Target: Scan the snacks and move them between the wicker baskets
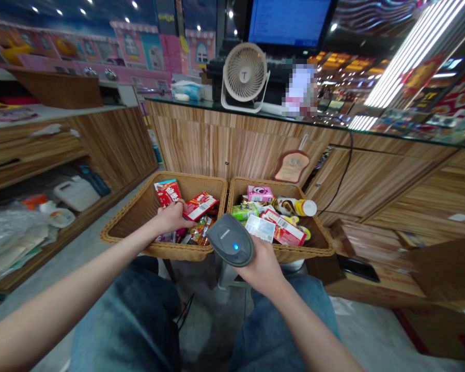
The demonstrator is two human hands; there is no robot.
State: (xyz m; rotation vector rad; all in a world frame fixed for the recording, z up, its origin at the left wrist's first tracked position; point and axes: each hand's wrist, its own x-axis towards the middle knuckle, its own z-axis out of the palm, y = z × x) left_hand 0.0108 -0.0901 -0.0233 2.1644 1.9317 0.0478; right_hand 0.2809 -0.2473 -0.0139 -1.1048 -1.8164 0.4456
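My right hand [261,263] is wrapped round a dark grey barcode scanner [232,240] with a lit blue light. The scanner is in front of the two wicker baskets, near where they meet. Over the left wicker basket [126,219], my left hand [172,217] is closed at the left end of a red box [201,205] with a white barcode panel. Its fingertips are partly hidden. Another red box [167,192] leans just behind that hand. Small orange snack packets [201,231] lie below it.
The right wicker basket [321,235] holds a pink box [260,194], a canister [308,207], a green packet [245,211] and red boxes. Behind are a wooden counter [194,139], a fan [245,72] and a monitor [289,23]. A phone [358,267] lies on a cardboard box [391,287].
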